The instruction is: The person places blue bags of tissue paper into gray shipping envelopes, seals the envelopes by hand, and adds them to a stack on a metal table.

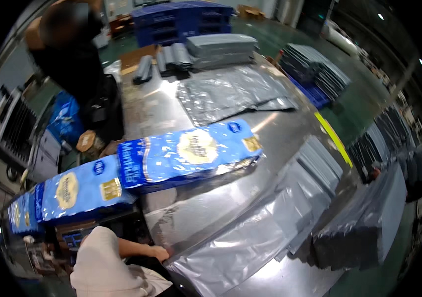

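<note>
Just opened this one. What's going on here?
The person's left hand is at the near end of some grey plastic sheeting on a metal table; whether it grips is unclear. The right hand is out of view. Blue packs form a row from the tabletop out to the left. A co-worker in dark clothing stands beyond that row.

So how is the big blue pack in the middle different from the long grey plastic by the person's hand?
The blue pack is chunky like a box, while the grey plastic lies much flatter, with wrinkles. The blue pack has a pale, printed patch; the grey plastic looks plain. The person's left hand is right by the grey plastic's near end, but the blue pack is farther from it. Both look shiny.
</note>
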A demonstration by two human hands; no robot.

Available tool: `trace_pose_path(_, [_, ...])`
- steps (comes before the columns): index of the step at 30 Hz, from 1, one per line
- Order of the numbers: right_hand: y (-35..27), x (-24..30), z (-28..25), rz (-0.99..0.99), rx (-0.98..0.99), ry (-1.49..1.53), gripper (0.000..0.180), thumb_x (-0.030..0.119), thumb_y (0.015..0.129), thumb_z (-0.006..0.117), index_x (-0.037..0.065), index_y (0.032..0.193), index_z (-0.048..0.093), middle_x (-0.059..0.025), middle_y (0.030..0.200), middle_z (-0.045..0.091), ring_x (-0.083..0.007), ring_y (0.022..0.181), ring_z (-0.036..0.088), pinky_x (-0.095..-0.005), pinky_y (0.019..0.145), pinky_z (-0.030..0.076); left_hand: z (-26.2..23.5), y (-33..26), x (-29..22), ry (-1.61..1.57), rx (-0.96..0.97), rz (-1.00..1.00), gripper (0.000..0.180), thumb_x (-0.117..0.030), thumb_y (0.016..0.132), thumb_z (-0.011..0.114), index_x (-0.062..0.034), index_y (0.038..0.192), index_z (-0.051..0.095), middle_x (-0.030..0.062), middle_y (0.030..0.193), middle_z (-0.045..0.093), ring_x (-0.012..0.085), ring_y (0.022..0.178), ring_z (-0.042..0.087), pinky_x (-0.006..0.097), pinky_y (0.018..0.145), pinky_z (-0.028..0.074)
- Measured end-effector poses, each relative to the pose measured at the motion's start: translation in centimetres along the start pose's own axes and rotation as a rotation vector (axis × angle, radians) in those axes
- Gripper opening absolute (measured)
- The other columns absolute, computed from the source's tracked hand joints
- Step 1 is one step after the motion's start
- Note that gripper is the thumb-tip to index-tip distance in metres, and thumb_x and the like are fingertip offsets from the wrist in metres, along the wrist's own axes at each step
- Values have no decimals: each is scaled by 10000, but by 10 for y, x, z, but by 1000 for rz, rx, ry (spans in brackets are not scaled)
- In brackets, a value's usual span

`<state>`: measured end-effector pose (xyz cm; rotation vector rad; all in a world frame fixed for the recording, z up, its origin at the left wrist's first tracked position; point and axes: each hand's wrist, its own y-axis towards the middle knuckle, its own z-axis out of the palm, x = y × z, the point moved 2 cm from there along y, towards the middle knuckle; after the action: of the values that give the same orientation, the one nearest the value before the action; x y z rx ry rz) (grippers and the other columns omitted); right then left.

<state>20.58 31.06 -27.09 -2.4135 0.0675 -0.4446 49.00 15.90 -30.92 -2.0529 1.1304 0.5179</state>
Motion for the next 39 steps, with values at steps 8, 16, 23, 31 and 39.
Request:
trace_pose_path(8, [7, 58, -3, 111, -291, 120, 388, 334, 794, 516, -51, 819, 563, -262, 818, 577, -397, 800, 557, -446, 726, 435, -74, 3, -109, -437, 54, -76, 330, -326, 747, 578, -3, 810, 603, 201, 789, 608, 355, 770, 589, 420, 652, 455])
trace_pose_path(16, [-4, 66, 20, 75, -575, 390, 475, 382, 829, 478, -89, 871, 529, -293, 847, 563, -416, 846, 542, -443, 773, 421, 10, -34, -25, -263, -316, -127, 303, -310, 789, 485, -38, 777, 619, 185, 739, 609, 377, 712, 585, 474, 611, 457])
trace_pose_path(23, [29, 101, -7, 206, -462, 159, 450, 368, 810, 474, -75, 832, 552, -282, 771, 584, -433, 748, 568, -483, 687, 439, -10, -60, -20, -138, -427, -166, 291, -288, 794, 498, -23, 723, 597, 192, 699, 589, 375, 692, 575, 458, 601, 458])
trace_pose_path(31, [36, 122, 32, -10, -757, 293, 414, 349, 768, 552, -60, 809, 597, -263, 725, 585, -432, 690, 572, -482, 636, 443, 2, -45, -24, -705, -248, -328, 269, -273, 737, 541, -12, 712, 603, 149, 633, 598, 272, 623, 604, 408, 584, 468])
trace_pose_path(39, [49, 212, 22, -306, -815, 510, 335, 173, 747, 634, 14, 1028, 545, -161, 934, 560, -293, 845, 557, -357, 764, 449, 19, -33, 12, -484, -352, -99, 200, -202, 696, 552, -5, 701, 584, 199, 651, 567, 317, 631, 565, 408, 582, 423])
